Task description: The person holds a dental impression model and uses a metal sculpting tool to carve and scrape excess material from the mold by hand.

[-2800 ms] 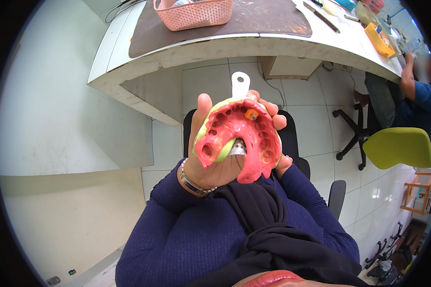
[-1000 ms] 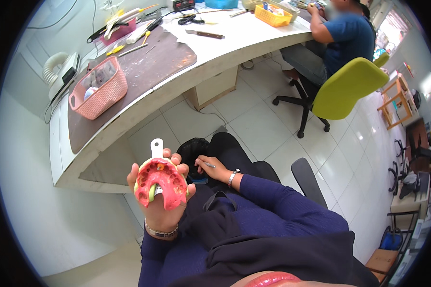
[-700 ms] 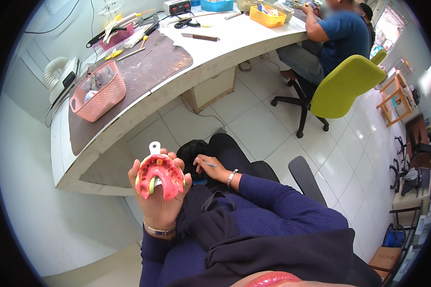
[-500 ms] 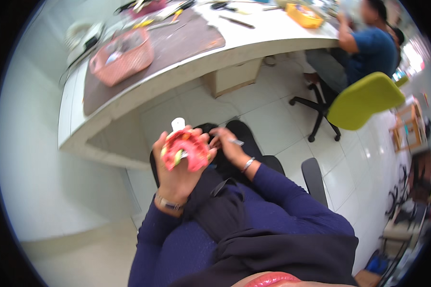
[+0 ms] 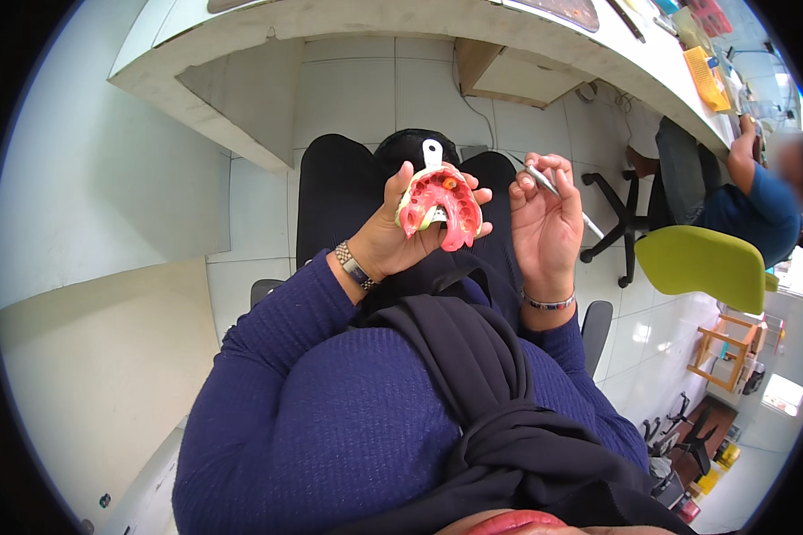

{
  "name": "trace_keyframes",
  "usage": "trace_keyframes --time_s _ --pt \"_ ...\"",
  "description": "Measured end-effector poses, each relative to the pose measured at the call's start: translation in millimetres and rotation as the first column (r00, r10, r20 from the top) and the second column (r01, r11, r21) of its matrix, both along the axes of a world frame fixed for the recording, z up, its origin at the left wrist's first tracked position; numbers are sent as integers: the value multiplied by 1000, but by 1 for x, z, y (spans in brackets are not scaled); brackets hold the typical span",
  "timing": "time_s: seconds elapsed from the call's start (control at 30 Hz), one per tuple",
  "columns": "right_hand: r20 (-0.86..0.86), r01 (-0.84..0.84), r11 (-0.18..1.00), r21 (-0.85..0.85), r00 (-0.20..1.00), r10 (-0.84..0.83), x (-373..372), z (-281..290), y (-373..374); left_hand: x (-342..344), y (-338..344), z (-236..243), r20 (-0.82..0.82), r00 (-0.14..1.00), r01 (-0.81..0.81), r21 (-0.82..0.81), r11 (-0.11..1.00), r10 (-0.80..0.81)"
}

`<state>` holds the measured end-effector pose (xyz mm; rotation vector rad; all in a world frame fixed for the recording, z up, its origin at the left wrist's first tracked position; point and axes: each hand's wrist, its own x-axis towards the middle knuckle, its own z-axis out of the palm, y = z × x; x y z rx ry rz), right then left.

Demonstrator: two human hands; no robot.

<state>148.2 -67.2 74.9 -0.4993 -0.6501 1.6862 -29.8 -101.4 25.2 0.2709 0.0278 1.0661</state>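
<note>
My left hand [image 5: 391, 234] is closed around a dental impression tray, its fingers behind and beside it. Pink-red impression material [image 5: 460, 225] fills the horseshoe-shaped tray, with tooth hollows facing up, yellow-green material along its edge and a small orange spot near the front. The tray's white handle [image 5: 432, 155], with a hole in it, points away from me. To the right, apart from the tray, my right hand [image 5: 546, 227] pinches a slim silver pen-like instrument [image 5: 542, 181] between thumb and fingers, palm turned up. Its rear end shows beyond the hand; its thin tip lies toward the tray.
A white workbench [image 5: 357, 20] curves across the far side, with a yellow basket [image 5: 707, 80] at its right. A person in a blue top [image 5: 751, 209] sits there by a green chair [image 5: 700, 267]. Black chair armrests [image 5: 596, 334] flank me, above a tiled floor [image 5: 348, 98].
My view has tipped down toward my lap. The impression appears farther right and up, held more level. My right hand has moved away from it and turned palm up, still gripping the instrument.
</note>
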Motion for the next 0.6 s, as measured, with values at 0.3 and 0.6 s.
trace_keyframes --time_s 0.3,0.6 --pt "206 -31 995 95 978 11 -15 22 -14 -3 2 -6 -16 994 107 -61 992 -108" --pt "518 -100 917 386 846 -126 -24 27 -13 -10 0 -12 315 928 244 -105 964 -201"
